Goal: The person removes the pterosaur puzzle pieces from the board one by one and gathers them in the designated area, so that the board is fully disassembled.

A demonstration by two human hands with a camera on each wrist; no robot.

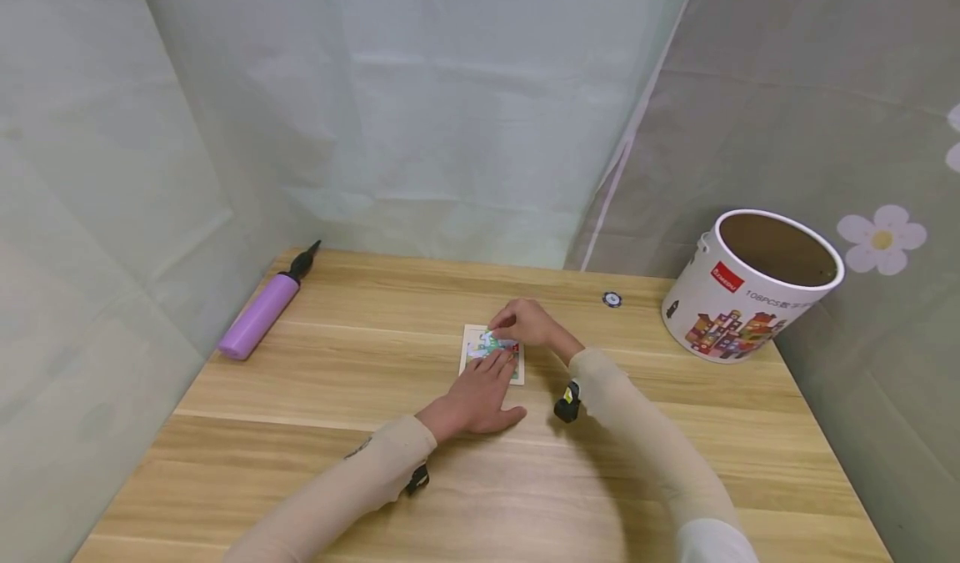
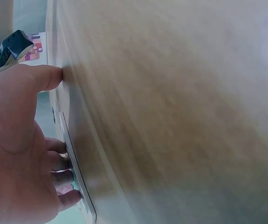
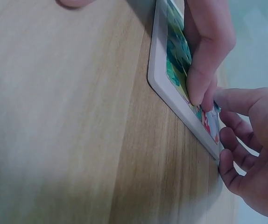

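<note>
A small jigsaw puzzle in a pale frame (image 1: 467, 369) lies flat on the wooden table, its colourful picture partly covered by both hands. My left hand (image 1: 480, 396) rests its nearly straight fingers on the picture, with the thumb spread out to touch the tabletop. In the left wrist view, those fingertips (image 2: 71, 198) press on the thin board. At the far side of the frame, my right hand (image 1: 527, 323) pinches a small puzzle piece (image 1: 489, 335) between thumb and forefinger, low over the picture. Its other fingers curl beside the board's edge in the right wrist view.
A large white bucket (image 1: 693, 300) with printed blocks stands at the back right. Near it lies a dark poker chip (image 1: 612, 299). A purple hand pump (image 1: 261, 314) with a black nozzle lies at the left edge. Curtains hang behind the table.
</note>
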